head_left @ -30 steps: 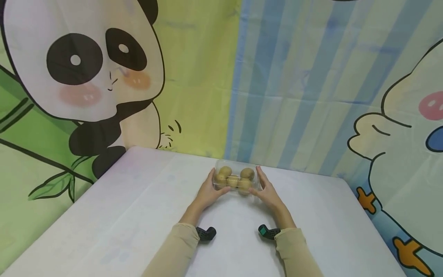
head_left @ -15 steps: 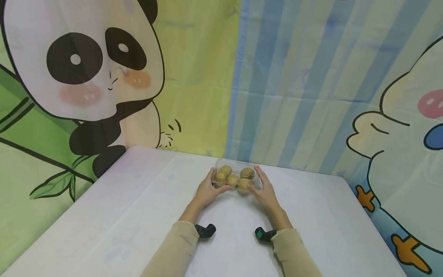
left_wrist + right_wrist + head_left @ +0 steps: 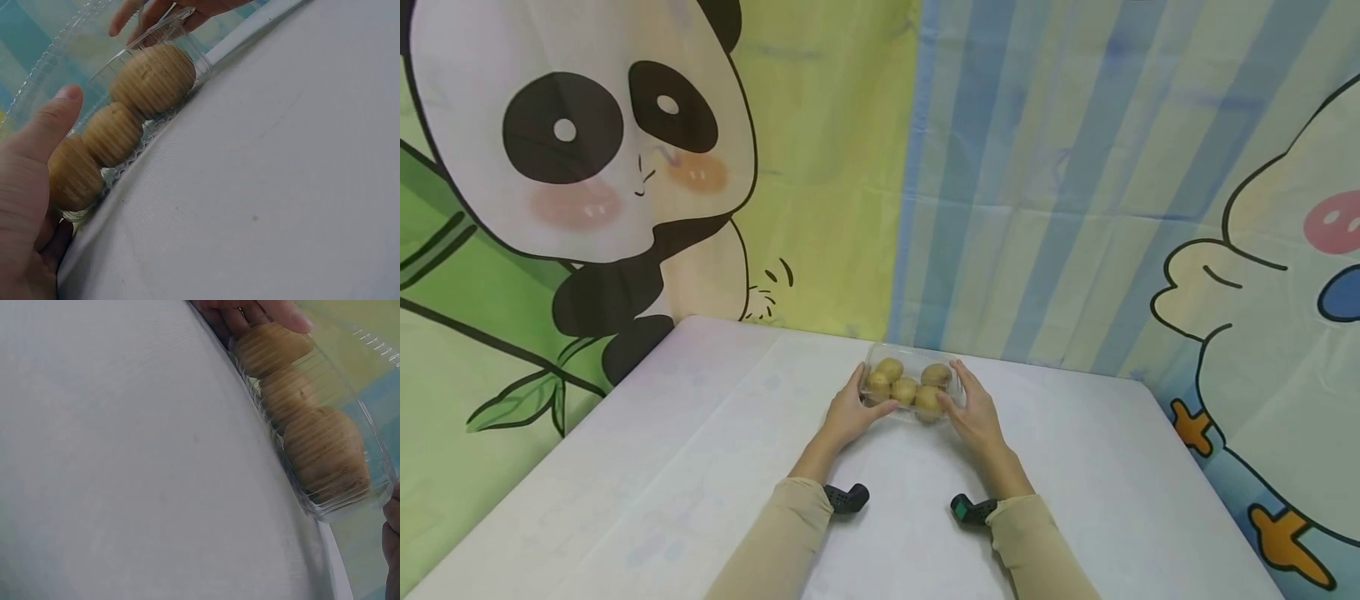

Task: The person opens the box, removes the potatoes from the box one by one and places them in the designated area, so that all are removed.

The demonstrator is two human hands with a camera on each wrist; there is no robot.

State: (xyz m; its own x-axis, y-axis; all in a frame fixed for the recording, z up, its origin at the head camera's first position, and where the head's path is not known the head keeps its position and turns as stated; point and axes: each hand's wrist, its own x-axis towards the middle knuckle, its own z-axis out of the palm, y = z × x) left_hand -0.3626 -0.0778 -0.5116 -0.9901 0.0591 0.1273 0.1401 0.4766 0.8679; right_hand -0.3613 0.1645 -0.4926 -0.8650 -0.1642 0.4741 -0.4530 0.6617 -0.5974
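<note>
A clear plastic clamshell box [image 3: 912,360] with several potatoes [image 3: 904,391] in it sits near the table's back edge. Three of the potatoes [image 3: 112,134] show through its ribbed front wall in the left wrist view. My left hand [image 3: 848,415] grips the box's left end, thumb at the front and fingers along the side. At the opposite end my right hand [image 3: 976,414] holds it the same way, its thumb near the front right potato [image 3: 929,402]. Behind the potatoes, a clear sheet with a crimped edge [image 3: 375,344] stands up. Some fingertips are hidden.
A white-covered table [image 3: 700,492] lies under the box and both arms. Right behind its back edge hangs a printed curtain [image 3: 1000,167] with a panda and stripes. Black wrist devices [image 3: 847,499] sit on both wrists.
My right hand has shifted slightly to the left. The bright crimped line that crossed the front potatoes no longer shows there. The box and left hand have hardly moved.
</note>
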